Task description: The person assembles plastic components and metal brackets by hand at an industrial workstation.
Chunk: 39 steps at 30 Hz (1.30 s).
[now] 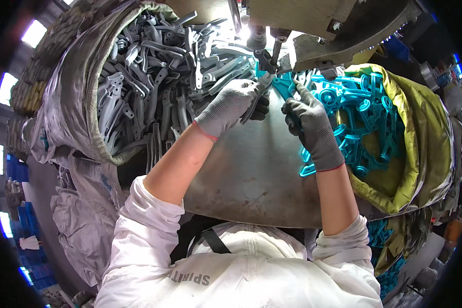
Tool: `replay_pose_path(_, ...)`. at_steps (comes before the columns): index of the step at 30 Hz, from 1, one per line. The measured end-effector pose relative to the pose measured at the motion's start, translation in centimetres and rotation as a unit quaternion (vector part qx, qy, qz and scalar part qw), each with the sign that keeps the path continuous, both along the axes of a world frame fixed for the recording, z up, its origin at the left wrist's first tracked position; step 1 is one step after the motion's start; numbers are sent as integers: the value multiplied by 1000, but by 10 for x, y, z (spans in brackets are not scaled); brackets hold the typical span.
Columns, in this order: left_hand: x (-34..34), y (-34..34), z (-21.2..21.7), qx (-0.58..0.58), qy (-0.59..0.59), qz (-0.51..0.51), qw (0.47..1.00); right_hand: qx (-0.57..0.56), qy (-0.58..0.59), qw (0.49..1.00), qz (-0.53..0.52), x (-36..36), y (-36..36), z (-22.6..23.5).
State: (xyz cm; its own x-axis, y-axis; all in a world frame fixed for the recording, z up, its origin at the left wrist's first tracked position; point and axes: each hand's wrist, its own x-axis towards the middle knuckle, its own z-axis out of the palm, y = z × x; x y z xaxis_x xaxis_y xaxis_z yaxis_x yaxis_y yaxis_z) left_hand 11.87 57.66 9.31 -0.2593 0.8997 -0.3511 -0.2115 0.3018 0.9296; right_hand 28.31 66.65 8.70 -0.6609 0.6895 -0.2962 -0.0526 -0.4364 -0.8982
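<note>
My left hand (pixel 232 105), in a grey knit glove, is closed on a grey metal lever (pixel 262 87) whose lower end points toward me. My right hand (pixel 314 123), gloved alike, grips a teal part (pixel 284 85) with its fingertips. Both parts meet right under the tool head (pixel 269 57) of a machine; whether they touch its tip, I cannot tell. A big heap of similar grey levers (pixel 161 77) lies left of my left hand. Teal frame-like parts (pixel 351 113) are piled to the right of my right hand.
The grey levers spill from a tipped white woven sack (pixel 69 97) onto a metal table (pixel 236 169). A yellow-green sack (pixel 428 138) surrounds the teal pile. The machine's heavy metal body (pixel 354 31) overhangs the far side. More teal parts (pixel 387 280) sit low at the right.
</note>
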Motion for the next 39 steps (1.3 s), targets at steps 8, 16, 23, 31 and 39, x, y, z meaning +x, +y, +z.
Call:
replay_pose_path(8,-10,3,-13,41,53,-22,998,36,-55,995,74,-8,8,-11)
replay_pose_path(16,-26,-43,-39,-203,671,-85,708,97,-120,985,72,-8,2,-23)
replay_pose_path(23,-16,-71,-21,-44,594,-21,803,89,-82,992,48,-6,2,-7)
replay_pose_path(31,-1,-94,20,-18,447,5,894,55,-93,990,86,3,0,1)
replay_pose_path(39,4,-67,26,31,204,24,978,79,-145,981,101,3,-3,-13)
